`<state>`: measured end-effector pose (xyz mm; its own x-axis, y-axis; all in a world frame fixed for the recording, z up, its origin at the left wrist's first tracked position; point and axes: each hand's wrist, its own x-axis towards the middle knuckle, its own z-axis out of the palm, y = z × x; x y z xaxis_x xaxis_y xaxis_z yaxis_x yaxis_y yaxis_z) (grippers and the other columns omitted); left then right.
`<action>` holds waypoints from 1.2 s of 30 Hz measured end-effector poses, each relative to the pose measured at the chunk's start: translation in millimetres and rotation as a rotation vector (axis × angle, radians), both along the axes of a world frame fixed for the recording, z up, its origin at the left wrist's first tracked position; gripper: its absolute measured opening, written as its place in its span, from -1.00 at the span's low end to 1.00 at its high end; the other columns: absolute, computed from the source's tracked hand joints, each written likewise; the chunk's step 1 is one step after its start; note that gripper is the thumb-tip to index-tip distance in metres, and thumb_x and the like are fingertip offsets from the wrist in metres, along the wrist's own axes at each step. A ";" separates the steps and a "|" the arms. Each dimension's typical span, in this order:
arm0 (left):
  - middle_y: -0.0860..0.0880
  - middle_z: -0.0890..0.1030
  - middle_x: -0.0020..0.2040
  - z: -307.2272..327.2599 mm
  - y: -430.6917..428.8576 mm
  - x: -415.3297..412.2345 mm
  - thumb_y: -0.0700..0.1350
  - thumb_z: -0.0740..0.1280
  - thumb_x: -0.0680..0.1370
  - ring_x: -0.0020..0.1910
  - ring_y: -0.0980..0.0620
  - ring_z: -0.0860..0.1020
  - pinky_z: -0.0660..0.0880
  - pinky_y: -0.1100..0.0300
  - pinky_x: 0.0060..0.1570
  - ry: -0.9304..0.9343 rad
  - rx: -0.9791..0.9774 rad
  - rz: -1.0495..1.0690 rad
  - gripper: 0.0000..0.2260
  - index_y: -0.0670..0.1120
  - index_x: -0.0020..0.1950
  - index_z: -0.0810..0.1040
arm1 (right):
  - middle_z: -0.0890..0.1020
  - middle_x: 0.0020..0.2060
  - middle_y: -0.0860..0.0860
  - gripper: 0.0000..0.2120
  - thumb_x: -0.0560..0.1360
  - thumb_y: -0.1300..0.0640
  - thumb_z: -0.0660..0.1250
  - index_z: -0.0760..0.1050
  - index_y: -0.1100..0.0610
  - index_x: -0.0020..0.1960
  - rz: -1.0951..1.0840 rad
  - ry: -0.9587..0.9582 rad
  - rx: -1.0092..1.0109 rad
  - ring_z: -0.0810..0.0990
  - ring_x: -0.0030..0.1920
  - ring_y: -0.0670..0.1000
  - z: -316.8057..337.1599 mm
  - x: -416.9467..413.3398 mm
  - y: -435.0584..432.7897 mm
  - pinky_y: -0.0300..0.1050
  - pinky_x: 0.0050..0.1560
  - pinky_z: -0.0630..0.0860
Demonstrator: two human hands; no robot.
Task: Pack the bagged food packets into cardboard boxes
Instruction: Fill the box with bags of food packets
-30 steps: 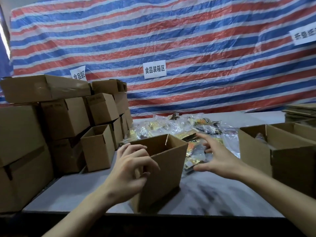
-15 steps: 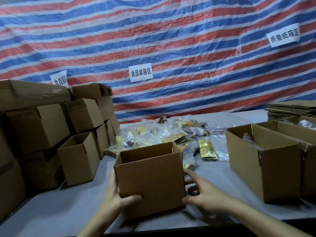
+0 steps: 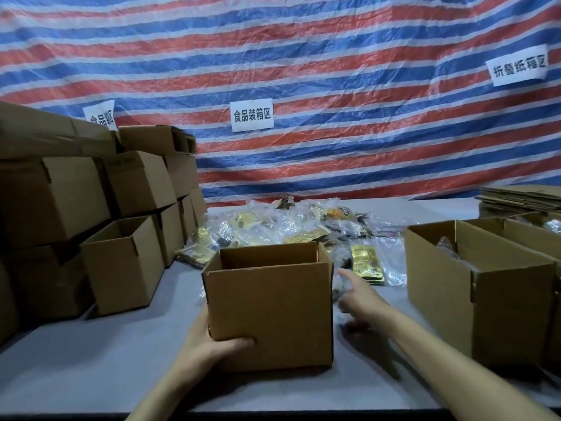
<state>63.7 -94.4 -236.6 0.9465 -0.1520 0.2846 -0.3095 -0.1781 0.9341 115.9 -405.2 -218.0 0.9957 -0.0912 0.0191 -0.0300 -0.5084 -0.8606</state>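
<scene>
Grey tabletop [image 3: 91, 375] filled the near edge of the view, and both your forearms reached out over it. Your left hand [image 3: 209, 350] gripped the lower left corner of the open box [image 3: 270, 311]. The thumb lay across its front face and the fingers went round the side, out of sight. That box stood upright on the table right in front of you, mouth up. Its floor was hidden from the camera, so you could not tell whether anything lay inside.

Your right hand [image 3: 361, 296] was just beside the box's right wall but apart from it. Its fingers were stretched out and loosely spread, holding nothing, and pointed at the packets beyond. It was a little blurred.

Behind the box lay the bagged food packets [image 3: 273, 220], a loose heap in clear plastic. One gold packet [image 3: 365, 262] was nearest your right fingertips. To the right stood another open carton [image 3: 473, 299], and to the left a stack of boxes [image 3: 76, 202]. Folded flat cartons [image 3: 522, 199] sat far right. A striped tarp [image 3: 303, 71] with a paper sign [image 3: 252, 116] closed off the back.

By my reading, you were at the start of filling this box: it was placed and steadied, but the first pick was not yet made. The next move called for the right hand to reach the heap and close on one slippery bag. It would then lift the bag over the rim while the left kept the box from sliding.
</scene>
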 end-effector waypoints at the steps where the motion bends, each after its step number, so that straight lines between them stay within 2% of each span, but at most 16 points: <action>1: 0.07 0.69 0.15 -0.3 -0.1 0.5 0.07 0.65 0.06 0.12 0.07 0.65 0.55 0.14 0.11 0.006 -0.006 0.002 -0.16 0.03 0.31 0.49 | 0.50 -0.17 0.04 -0.32 0.53 0.36 0.21 0.20 0.00 0.59 -0.021 0.018 0.033 0.47 -0.37 0.01 1.6 9.2 2.2 -0.11 -0.38 0.43; 5: 0.14 0.68 0.16 -0.2 -1.0 1.2 0.08 0.66 0.09 0.13 0.10 0.65 0.56 0.16 0.07 0.028 -0.001 -0.017 -0.18 0.09 0.31 0.47 | 0.63 0.26 -0.01 -0.50 0.54 -0.10 0.38 0.44 -0.11 0.46 -0.085 -0.048 -0.193 0.61 0.17 0.08 -8.6 26.6 4.9 0.01 0.19 0.52; 7: 0.16 0.68 0.15 0.5 -1.5 1.4 0.09 0.66 0.08 0.12 0.13 0.65 0.59 0.22 0.00 0.015 0.010 -0.024 -0.18 0.08 0.31 0.46 | 0.65 0.25 -0.01 -0.54 0.51 -0.18 0.41 0.55 -0.09 0.37 -0.115 -0.102 -0.137 0.63 0.04 0.01 -17.3 27.3 0.9 -0.04 0.11 0.51; 10: 0.12 0.70 0.13 -1.5 -0.8 1.8 0.09 0.65 0.06 0.08 0.11 0.67 0.60 0.32 -0.06 0.003 0.005 -0.001 -0.17 0.02 0.30 0.48 | 0.73 -0.03 0.04 -0.58 0.45 -0.11 0.51 0.64 0.02 0.26 -0.170 -0.144 0.015 0.52 -0.34 -0.10 -22.1 24.6 -4.4 -0.21 -0.28 0.43; 12: 0.09 0.71 0.13 -3.3 -0.3 2.0 0.10 0.65 0.06 0.08 0.07 0.68 0.61 0.26 -0.06 -0.002 0.005 0.004 -0.19 0.01 0.28 0.50 | 0.71 -0.07 0.06 -0.60 0.43 -0.01 0.55 0.66 0.06 0.24 -0.204 -0.196 0.063 0.59 -0.30 -0.11 -24.0 20.9 -3.0 -0.28 -0.37 0.42; 15: 0.04 0.72 0.12 -4.8 1.2 3.0 0.18 0.69 0.00 0.08 0.03 0.69 0.61 0.15 -0.02 -0.009 0.004 0.014 -0.14 0.01 0.25 0.54 | 0.69 0.16 0.03 -0.58 0.41 0.17 0.55 0.64 0.10 0.26 -0.206 -0.295 0.112 0.62 0.03 -0.08 -23.2 15.5 -0.5 -0.25 0.03 0.48; 18: 0.04 0.72 0.11 -4.1 1.2 3.4 0.30 0.69 -0.07 0.08 0.03 0.69 0.56 0.11 0.04 -0.013 0.014 0.020 -0.05 0.01 0.24 0.55 | 0.67 0.18 -0.05 -0.57 0.40 0.26 0.54 0.64 0.10 0.26 -0.211 -0.357 0.206 0.58 0.16 -0.10 -20.4 13.7 -2.6 -0.23 0.19 0.43; 21: -0.01 0.71 0.14 -3.1 1.7 4.3 0.29 0.70 -0.08 0.11 -0.02 0.68 0.55 0.02 0.13 -0.002 0.005 0.023 0.00 -0.03 0.28 0.55 | 0.67 0.14 -0.02 -0.65 0.45 0.30 0.51 0.66 0.09 0.21 -0.265 -0.416 0.500 0.58 0.17 -0.03 -16.7 14.5 -2.8 -0.05 0.24 0.52; 24: -0.03 0.71 0.15 -3.1 2.3 3.7 0.29 0.71 -0.06 0.12 -0.03 0.68 0.55 -0.01 0.15 0.003 0.011 0.014 0.00 -0.05 0.29 0.55 | 0.67 0.12 0.19 -0.78 0.50 0.30 0.47 0.69 0.06 0.09 -0.301 -0.380 0.945 0.50 -0.13 0.06 -12.3 14.4 -6.6 0.09 0.04 0.57; 25: -0.03 0.71 0.14 -3.4 2.5 3.8 0.29 0.70 -0.07 0.11 -0.03 0.68 0.55 -0.02 0.15 0.004 0.012 0.015 0.00 -0.06 0.29 0.55 | 0.67 0.12 0.18 -0.79 0.51 0.31 0.45 0.68 0.08 0.08 -0.310 -0.359 1.049 0.62 -0.03 0.04 -10.4 14.5 -9.7 0.10 0.12 0.58; 26: -0.02 0.72 0.13 -3.7 2.7 4.0 0.29 0.70 -0.08 0.10 -0.02 0.69 0.56 -0.02 0.14 0.005 0.008 0.016 0.00 -0.06 0.28 0.56 | 0.56 0.21 0.18 -0.79 0.52 0.33 0.42 0.67 0.10 0.09 -0.307 -0.346 1.140 0.46 0.22 0.02 -8.7 15.1 -12.7 0.15 0.23 0.56; 27: -0.01 0.72 0.12 -4.1 2.6 4.2 0.30 0.70 -0.08 0.09 -0.01 0.69 0.56 -0.01 0.13 0.005 0.004 0.014 -0.01 -0.05 0.27 0.56 | 0.70 0.09 0.12 -0.79 0.53 0.34 0.40 0.65 0.11 0.10 -0.287 -0.341 1.224 0.64 0.10 0.09 -6.9 15.2 -14.5 0.20 0.28 0.54; 28: 0.01 0.72 0.12 -4.3 2.3 4.3 0.30 0.70 -0.08 0.08 0.00 0.69 0.57 0.01 0.11 0.005 0.002 0.010 -0.01 -0.03 0.26 0.56 | 0.61 -0.03 -0.01 -0.78 0.55 0.36 0.37 0.63 0.12 0.11 -0.253 -0.343 1.299 0.57 -0.02 0.11 -5.4 15.6 -15.4 0.22 0.31 0.51; 29: 0.03 0.72 0.12 -4.8 1.7 4.2 0.29 0.70 -0.08 0.08 0.02 0.69 0.57 0.04 0.09 0.002 0.003 0.005 -0.03 -0.01 0.26 0.55 | 0.65 0.10 0.07 -0.78 0.57 0.37 0.32 0.61 0.13 0.12 -0.224 -0.346 1.352 0.60 0.08 0.08 -3.6 16.1 -15.3 0.21 0.36 0.47; 32: 0.08 0.72 0.10 -5.8 0.8 3.5 0.20 0.68 -0.01 0.06 0.07 0.69 0.59 0.16 -0.02 -0.016 0.008 0.007 -0.15 0.04 0.23 0.55 | 0.57 0.23 0.10 -0.70 0.63 0.38 0.19 0.53 0.17 0.28 -0.179 -0.365 1.538 0.54 0.00 -0.02 0.0 16.2 -19.5 0.07 0.52 0.31; 36: 0.08 0.72 0.09 -6.5 1.9 5.3 0.13 0.65 0.04 0.04 0.08 0.69 0.57 0.17 -0.03 -0.013 0.009 0.020 -0.22 0.03 0.22 0.55 | 0.39 0.48 0.09 -0.58 0.65 0.34 0.11 0.38 0.18 0.49 -0.226 -0.395 1.744 0.36 0.49 0.12 4.4 10.4 -34.3 -0.02 0.52 0.29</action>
